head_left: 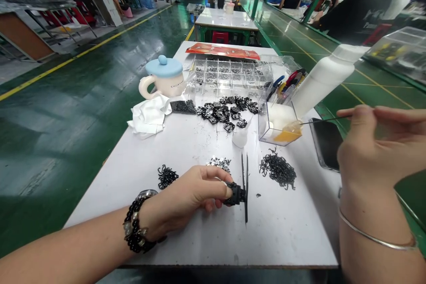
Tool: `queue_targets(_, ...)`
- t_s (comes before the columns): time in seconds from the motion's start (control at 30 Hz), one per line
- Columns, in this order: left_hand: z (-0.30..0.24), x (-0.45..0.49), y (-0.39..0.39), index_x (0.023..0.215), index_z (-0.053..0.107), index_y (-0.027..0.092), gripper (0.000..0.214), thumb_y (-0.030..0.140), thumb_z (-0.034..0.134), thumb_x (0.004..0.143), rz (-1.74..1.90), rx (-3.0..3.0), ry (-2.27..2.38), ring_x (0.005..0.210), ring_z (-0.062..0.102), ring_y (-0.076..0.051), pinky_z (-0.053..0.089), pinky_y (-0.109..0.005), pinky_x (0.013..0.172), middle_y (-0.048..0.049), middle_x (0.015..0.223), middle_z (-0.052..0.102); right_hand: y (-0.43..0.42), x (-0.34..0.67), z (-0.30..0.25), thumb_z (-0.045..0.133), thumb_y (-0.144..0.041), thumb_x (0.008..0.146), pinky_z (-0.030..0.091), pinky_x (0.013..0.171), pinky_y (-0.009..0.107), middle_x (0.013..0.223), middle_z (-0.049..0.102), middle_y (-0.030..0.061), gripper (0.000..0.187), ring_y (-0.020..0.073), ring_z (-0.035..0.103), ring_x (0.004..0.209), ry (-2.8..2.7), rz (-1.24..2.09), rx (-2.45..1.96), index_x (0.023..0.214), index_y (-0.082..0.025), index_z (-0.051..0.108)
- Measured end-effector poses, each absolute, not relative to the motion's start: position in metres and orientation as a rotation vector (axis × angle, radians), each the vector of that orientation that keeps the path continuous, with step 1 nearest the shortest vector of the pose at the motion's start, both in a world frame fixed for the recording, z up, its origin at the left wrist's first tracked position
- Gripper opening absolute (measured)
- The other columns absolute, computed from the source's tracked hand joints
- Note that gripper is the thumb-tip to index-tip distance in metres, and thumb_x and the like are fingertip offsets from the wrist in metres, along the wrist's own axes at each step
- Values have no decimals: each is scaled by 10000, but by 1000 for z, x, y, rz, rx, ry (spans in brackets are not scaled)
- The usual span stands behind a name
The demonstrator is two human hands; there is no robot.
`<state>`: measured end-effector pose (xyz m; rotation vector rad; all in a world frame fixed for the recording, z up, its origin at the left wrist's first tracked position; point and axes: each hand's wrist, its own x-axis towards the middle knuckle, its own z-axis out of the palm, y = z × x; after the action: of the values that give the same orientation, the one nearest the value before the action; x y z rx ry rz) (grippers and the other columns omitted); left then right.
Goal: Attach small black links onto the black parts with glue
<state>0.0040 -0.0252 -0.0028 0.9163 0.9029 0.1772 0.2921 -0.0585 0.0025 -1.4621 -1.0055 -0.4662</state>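
A clump of small black plastic parts (235,195) is pinched in the left hand (186,195), low over the counter (282,239). Slim black tweezers (246,173) are seen upright against the clump's far side, their points directed away from the person. A thin dark applicator rod (324,119) is held between thumb and fingers of the right hand (376,146), raised above the counter, its fine tip extended toward an amber-smeared pad (288,135) in a clear plastic box (276,128); contact cannot be told.
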Motion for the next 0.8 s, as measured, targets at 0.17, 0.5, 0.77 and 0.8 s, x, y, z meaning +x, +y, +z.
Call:
queue_targets(0.17,1,4,-25,755,595,144,159,140,636,601,180,891,859,425,331,-37,266,-183,467,73,498,485,-68,249,15,759,-406,647,330,873,585,1209,512,204,497,445,459,1136,-1527,-618,-1677,1068,-175,633)
queue_targets(0.5,1,2,-24,741,625,150,178,90,632,574,252,842,783,400,331,-37,235,-172,431,74,445,483,-95,180,8,689,-204,682,303,712,363,825,595,2,333,174,505,743,-2056,299,-1185,981,-182,546)
queue_targets(0.77,0,-1,-26,770,626,149,170,112,668,610,258,832,734,430,339,-32,229,-179,444,43,541,498,-90,181,6,648,-184,742,285,663,344,775,608,-2,177,155,523,699,-2076,209,-1122,893,-159,557)
queue_targets(0.8,0,-2,-27,769,625,149,171,117,669,607,253,833,732,436,341,-35,229,-180,445,40,545,497,-89,181,7,655,-183,737,287,657,342,769,611,-4,181,156,526,697,-2090,196,-1127,886,-160,555)
